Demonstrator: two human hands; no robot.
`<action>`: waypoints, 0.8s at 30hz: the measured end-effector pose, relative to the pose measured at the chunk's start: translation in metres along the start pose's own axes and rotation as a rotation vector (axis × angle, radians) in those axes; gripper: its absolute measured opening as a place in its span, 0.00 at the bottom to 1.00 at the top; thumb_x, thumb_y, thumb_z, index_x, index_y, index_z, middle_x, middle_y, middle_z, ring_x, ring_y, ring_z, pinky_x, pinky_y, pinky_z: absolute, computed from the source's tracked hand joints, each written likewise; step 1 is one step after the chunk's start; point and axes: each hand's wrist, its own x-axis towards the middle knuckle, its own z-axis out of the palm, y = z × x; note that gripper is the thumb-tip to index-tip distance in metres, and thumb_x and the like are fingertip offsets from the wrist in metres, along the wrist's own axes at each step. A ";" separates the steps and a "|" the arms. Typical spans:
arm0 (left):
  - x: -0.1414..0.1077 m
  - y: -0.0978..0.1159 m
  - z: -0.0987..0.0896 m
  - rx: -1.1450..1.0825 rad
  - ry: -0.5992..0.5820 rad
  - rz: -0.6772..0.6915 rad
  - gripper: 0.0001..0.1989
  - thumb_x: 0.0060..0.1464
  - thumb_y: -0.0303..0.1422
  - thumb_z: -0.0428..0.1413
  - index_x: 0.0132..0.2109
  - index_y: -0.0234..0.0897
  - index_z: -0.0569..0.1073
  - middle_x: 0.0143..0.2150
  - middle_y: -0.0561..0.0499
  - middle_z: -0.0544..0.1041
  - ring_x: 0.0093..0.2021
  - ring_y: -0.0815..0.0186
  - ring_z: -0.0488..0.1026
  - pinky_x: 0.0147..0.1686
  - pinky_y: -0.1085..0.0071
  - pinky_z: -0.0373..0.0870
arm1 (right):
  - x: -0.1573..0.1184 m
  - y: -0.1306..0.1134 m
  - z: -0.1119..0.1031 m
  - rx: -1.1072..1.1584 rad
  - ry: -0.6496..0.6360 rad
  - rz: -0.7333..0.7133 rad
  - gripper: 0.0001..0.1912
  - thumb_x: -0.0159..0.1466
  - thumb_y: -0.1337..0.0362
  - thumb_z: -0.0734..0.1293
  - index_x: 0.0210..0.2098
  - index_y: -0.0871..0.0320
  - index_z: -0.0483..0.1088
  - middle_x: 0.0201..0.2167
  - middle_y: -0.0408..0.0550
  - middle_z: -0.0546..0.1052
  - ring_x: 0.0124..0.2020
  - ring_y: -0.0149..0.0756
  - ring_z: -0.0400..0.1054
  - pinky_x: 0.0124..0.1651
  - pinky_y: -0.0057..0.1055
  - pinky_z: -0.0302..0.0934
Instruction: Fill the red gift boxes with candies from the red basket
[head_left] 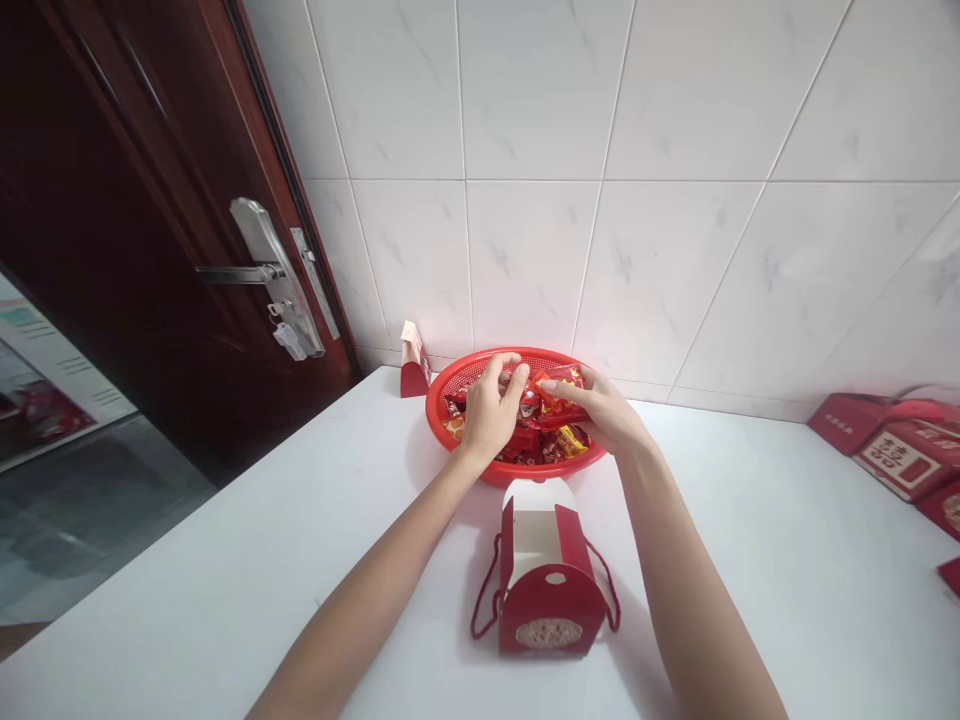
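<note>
A red plastic basket (450,372) full of wrapped candies (529,440) stands near the wall. Over its left part is my left hand (491,412), thumb and forefinger apart, with nothing visible between them. My right hand (609,408), above the basket's right side, pinches a shiny red candy packet (562,392) between thumb and fingers. In front of the basket a dark red box (551,610) sits with its top flaps up, showing a white inside. A red cord handle hangs at each of its sides.
A small red-and-white carton (415,372) stands left of the basket by the tiled wall (540,250). Several red gift boxes (900,455) lie at the table's right end. Left of the white table (315,520) is a dark wooden door (150,200) with keys in its lock.
</note>
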 end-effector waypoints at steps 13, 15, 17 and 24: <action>0.001 -0.006 0.002 -0.147 -0.170 -0.038 0.15 0.64 0.43 0.53 0.41 0.40 0.79 0.41 0.48 0.79 0.40 0.60 0.74 0.37 0.70 0.68 | 0.005 0.010 -0.003 -0.020 0.155 -0.067 0.21 0.47 0.57 0.81 0.36 0.57 0.72 0.33 0.47 0.81 0.35 0.42 0.77 0.38 0.36 0.71; 0.002 -0.007 0.002 -0.209 -0.213 -0.058 0.13 0.61 0.43 0.56 0.43 0.40 0.80 0.43 0.48 0.80 0.43 0.60 0.74 0.38 0.71 0.69 | 0.004 0.009 -0.003 -0.028 0.156 -0.082 0.22 0.47 0.57 0.81 0.36 0.57 0.72 0.33 0.47 0.81 0.35 0.42 0.77 0.38 0.36 0.71; 0.003 -0.008 0.003 -0.252 -0.234 -0.051 0.12 0.59 0.42 0.57 0.41 0.39 0.80 0.39 0.50 0.79 0.40 0.61 0.74 0.37 0.72 0.68 | 0.003 0.006 -0.003 -0.028 0.130 -0.087 0.24 0.46 0.58 0.82 0.37 0.57 0.72 0.33 0.47 0.81 0.34 0.41 0.77 0.38 0.36 0.71; 0.003 -0.001 0.001 -0.329 -0.187 -0.072 0.13 0.58 0.42 0.56 0.31 0.37 0.74 0.29 0.54 0.71 0.30 0.68 0.66 0.31 0.74 0.64 | 0.000 0.001 -0.005 -0.023 -0.017 -0.104 0.24 0.46 0.60 0.82 0.39 0.57 0.72 0.35 0.47 0.81 0.36 0.41 0.77 0.41 0.37 0.71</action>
